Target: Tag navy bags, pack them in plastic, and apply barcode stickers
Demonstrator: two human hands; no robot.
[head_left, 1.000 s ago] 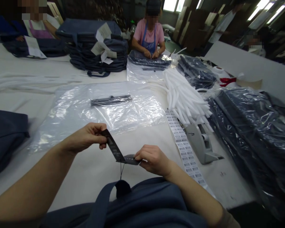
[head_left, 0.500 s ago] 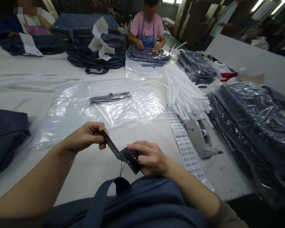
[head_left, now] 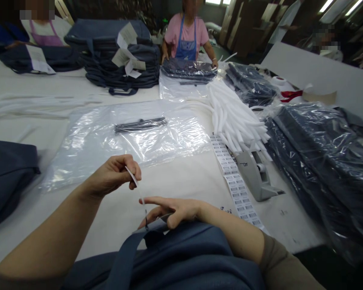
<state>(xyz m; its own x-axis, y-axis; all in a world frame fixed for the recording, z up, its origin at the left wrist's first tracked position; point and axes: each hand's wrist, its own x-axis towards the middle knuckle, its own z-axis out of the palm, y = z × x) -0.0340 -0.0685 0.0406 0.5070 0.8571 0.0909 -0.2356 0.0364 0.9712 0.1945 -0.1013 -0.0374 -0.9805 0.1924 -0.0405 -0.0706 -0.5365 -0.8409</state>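
Note:
My left hand (head_left: 121,173) pinches a thin white tag (head_left: 132,177), seen nearly edge-on. A narrow pale strip (head_left: 143,200) hangs below it and runs down to a dark string (head_left: 146,220) by the bag's strap. My right hand (head_left: 177,211) has its fingers apart, the index finger stretched out beside the pale strip. Under its fingers is a flat greyish piece (head_left: 154,226), partly hidden; whether it is a card I cannot tell. The dark blue fabric bag (head_left: 187,257) lies close in front of me, with its strap (head_left: 122,257) looped upward.
A clear plastic bag (head_left: 90,141) lies ahead. To the right are a barcode sticker sheet (head_left: 237,189), a tape dispenser (head_left: 257,177), white foam rods (head_left: 230,112) and plastic-wrapped bags (head_left: 323,161). Stacked blue bags (head_left: 117,52) stand farther back; a co-worker (head_left: 186,36) faces me.
The black tags held between my hands are turned out of view; a white edge now shows at my left hand. My right hand has lowered and spread its fingers. The co-worker's hands moved apart.

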